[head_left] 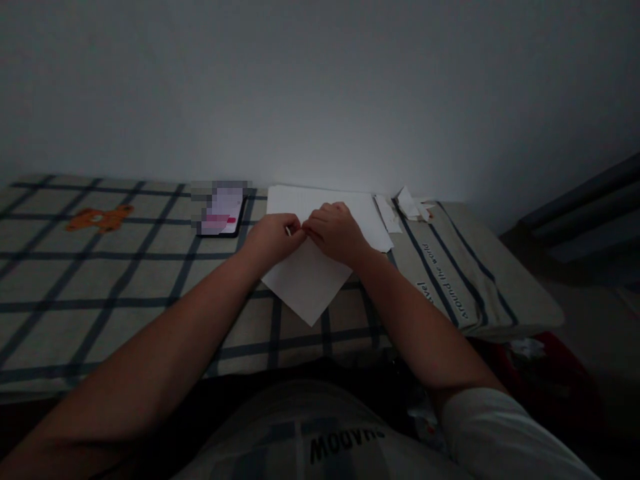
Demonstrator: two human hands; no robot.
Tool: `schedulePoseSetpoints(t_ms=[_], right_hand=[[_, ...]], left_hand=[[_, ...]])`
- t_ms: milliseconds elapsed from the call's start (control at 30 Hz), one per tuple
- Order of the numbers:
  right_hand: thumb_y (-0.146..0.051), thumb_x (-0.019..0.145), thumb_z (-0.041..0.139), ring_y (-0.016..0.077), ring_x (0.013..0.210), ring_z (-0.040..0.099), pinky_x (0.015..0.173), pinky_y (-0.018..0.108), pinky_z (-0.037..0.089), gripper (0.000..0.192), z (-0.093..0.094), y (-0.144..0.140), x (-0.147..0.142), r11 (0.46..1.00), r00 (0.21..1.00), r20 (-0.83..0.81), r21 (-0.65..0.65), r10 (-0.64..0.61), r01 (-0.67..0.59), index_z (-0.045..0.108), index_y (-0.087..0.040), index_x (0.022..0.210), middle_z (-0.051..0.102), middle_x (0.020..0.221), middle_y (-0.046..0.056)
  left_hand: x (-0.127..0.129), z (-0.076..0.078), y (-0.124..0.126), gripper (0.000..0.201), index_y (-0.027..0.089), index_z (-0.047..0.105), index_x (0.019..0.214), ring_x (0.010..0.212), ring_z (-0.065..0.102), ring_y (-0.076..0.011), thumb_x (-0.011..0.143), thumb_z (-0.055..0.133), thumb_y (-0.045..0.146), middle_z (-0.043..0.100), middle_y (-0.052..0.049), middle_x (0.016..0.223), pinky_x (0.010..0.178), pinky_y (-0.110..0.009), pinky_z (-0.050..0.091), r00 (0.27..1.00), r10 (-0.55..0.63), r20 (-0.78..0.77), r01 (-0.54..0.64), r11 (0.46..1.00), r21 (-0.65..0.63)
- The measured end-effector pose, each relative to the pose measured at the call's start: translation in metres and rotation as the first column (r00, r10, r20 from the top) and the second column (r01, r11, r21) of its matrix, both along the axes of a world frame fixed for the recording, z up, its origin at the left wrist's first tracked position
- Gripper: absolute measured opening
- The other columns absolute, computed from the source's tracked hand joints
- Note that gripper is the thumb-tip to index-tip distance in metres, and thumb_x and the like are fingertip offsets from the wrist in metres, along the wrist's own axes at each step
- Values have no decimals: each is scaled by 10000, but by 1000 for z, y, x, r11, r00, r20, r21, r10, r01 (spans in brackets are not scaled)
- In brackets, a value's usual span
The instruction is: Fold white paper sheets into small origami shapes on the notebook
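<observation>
A sheet of white paper [311, 287] lies with one corner pointing toward me, over the checked cloth. My left hand [276, 238] is closed on its far part, thumb and fingers pinched together. Right beside it, my right hand [334, 230] pinches the same sheet, and the fingertips of both hands meet. The exact edge or fold between the fingers is hidden. Behind and partly under my hands rests a stack of white paper [373, 217].
A phone [220, 213] with a lit screen lies to the left. Farther left is an orange bear shape [100, 219]. Paper scraps [387, 213] and a crumpled piece [409, 204] lie right of the stack. A wall [320, 87] rises behind; a red bin [555, 373] stands below right.
</observation>
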State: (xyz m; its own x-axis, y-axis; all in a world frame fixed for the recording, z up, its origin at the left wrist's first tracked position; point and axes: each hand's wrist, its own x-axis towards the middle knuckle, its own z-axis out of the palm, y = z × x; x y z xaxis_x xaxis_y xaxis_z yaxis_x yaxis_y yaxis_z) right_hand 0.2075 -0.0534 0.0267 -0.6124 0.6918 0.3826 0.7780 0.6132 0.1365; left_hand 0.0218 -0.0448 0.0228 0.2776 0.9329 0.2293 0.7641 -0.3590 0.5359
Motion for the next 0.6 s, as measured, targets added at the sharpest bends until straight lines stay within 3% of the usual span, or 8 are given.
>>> schedulePoseSetpoints(t_ms=[167, 300, 600], right_hand=[[-315, 1090, 426, 233, 975, 530, 885, 396, 283, 348, -1, 1, 4, 1000, 1000, -23, -4, 0, 0, 753, -217, 1029, 737, 1006, 62], [-309, 1085, 431, 235, 975, 516, 889, 399, 278, 334, -2, 2, 5, 1000, 999, -31, 23, 12, -11, 747, -224, 1016, 734, 999, 58], [-297, 1062, 490, 244, 1001, 543, 880, 417, 283, 276, 1, 0, 4, 998, 1000, -13, 62, -26, 27, 753, -237, 999, 754, 1019, 36]], left_hand=[[2, 3, -5, 171, 206, 708, 794, 669, 562, -185, 820, 640, 361, 691, -49, 758, 605, -314, 341, 998, 3, -69, 0, 999, 47], [1, 2, -4, 198, 208, 677, 733, 670, 558, -189, 823, 632, 378, 682, -50, 733, 606, -318, 332, 998, 6, -57, -1, 997, 83], [2, 2, 0, 197, 218, 613, 675, 648, 541, -183, 782, 630, 382, 638, -36, 689, 608, -322, 341, 999, 48, 15, -47, 999, -14]])
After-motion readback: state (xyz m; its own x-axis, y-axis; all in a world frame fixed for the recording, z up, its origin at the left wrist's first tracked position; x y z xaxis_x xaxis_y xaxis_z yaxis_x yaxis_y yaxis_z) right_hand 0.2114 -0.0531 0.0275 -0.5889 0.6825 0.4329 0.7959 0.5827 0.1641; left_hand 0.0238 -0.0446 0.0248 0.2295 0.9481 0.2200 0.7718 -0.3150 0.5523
